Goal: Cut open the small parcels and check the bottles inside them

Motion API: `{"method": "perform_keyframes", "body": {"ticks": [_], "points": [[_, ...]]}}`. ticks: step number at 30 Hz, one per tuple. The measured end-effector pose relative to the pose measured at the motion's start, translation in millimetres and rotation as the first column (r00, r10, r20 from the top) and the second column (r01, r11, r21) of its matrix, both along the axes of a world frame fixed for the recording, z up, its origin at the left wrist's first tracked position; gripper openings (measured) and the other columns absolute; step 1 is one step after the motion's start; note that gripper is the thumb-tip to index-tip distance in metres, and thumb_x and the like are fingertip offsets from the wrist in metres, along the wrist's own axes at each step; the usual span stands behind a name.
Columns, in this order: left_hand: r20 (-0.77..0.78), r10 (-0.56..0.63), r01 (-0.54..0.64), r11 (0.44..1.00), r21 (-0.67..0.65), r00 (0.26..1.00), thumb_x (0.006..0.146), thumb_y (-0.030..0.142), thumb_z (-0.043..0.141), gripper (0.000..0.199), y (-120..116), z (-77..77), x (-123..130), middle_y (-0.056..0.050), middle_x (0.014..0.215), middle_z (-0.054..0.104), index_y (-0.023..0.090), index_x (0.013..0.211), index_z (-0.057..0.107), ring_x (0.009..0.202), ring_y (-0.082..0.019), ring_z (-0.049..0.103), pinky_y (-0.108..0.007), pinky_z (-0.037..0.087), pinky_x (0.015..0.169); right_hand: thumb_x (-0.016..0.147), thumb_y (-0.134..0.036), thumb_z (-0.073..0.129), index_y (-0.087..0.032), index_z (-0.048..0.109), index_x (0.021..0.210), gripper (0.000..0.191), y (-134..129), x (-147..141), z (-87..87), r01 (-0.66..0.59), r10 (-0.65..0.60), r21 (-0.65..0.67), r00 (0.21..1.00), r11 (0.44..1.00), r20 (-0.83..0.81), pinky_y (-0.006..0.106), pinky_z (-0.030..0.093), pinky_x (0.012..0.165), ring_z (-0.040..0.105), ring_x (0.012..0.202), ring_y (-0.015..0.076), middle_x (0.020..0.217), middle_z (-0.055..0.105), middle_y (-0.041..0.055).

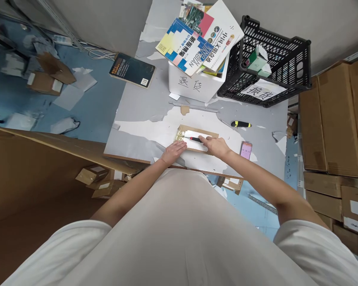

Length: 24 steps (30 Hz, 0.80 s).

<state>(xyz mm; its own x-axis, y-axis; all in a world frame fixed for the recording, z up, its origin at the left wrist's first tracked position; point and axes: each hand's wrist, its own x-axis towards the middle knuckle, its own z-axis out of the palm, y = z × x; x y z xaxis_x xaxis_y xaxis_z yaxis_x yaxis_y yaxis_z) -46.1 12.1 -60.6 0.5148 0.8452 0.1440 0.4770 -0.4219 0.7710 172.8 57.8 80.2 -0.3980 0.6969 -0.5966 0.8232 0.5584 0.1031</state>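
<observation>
Near the middle of the near edge of the grey-and-white tabletop [265,155], your left hand [175,153] lies flat, fingers loosely extended over the left end of a flat brown cardboard parcel [193,146] with a white label and shiny tape. Your right hand [214,145] grasps a slim red-and-black tool [196,139], tip pointing left over the parcel. Toward the near right corner lies a pink-screened phone [246,150]; beyond it, a black-and-yellow handheld cutter [241,124]. Farther, a dark-covered book [133,70] overhangs the left edge. Toward the far edge stand a white bin [207,89] piled with books [186,45] and, right of it, a black plastic crate [296,86].
</observation>
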Motion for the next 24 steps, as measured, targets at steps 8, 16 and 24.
{"method": "perform_keyframes", "body": {"ticks": [8, 16, 24], "points": [[0.06, 0.025, -0.025, 1.0, -0.003, 0.998, 0.098, 0.026, 0.033, 0.036, -2, 3.3, 6, -0.012, 0.124, 0.065, 0.02, 0.111, 0.066, 0.126, -0.024, 0.053, -0.053, 0.036, 0.112, 0.092, -0.01, 0.033, -0.025, 0.038, 0.137, 0.047, -14, 40, 19.7, 0.057, -0.056, 0.0, 0.993, 0.998, 0.102, 0.03, 0.041, 0.064, 0.068, 0.084, 0.0252, 0.105, 0.068, 0.0131], [0.066, 0.027, -0.026, 0.999, -0.024, 0.997, 0.096, 0.029, 0.035, 0.036, 1, -0.5, 8, -0.011, 0.122, 0.065, 0.021, 0.11, 0.067, 0.125, -0.025, 0.054, -0.052, 0.035, 0.112, 0.098, -0.026, 0.034, -0.027, 0.038, 0.138, 0.04, -54, 109, 39.3, 0.193, -0.196, 0.034, 0.953, 0.981, 0.232, 0.029, 0.039, 0.06, 0.067, 0.073, 0.0222, 0.098, 0.068, 0.0127], [-0.021, 0.002, -0.001, 0.998, 0.056, 1.0, 0.09, 0.016, 0.035, 0.037, 3, 8.4, 11, -0.012, 0.12, 0.065, 0.02, 0.109, 0.066, 0.121, -0.026, 0.056, -0.05, 0.039, 0.108, 0.096, -0.042, 0.036, -0.026, 0.038, 0.144, 0.051, -100, 154, 14.0, 0.583, -0.546, 0.138, 0.806, 0.801, -0.229, 0.033, 0.049, 0.063, 0.066, 0.077, 0.0227, 0.107, 0.069, 0.0124]]}}
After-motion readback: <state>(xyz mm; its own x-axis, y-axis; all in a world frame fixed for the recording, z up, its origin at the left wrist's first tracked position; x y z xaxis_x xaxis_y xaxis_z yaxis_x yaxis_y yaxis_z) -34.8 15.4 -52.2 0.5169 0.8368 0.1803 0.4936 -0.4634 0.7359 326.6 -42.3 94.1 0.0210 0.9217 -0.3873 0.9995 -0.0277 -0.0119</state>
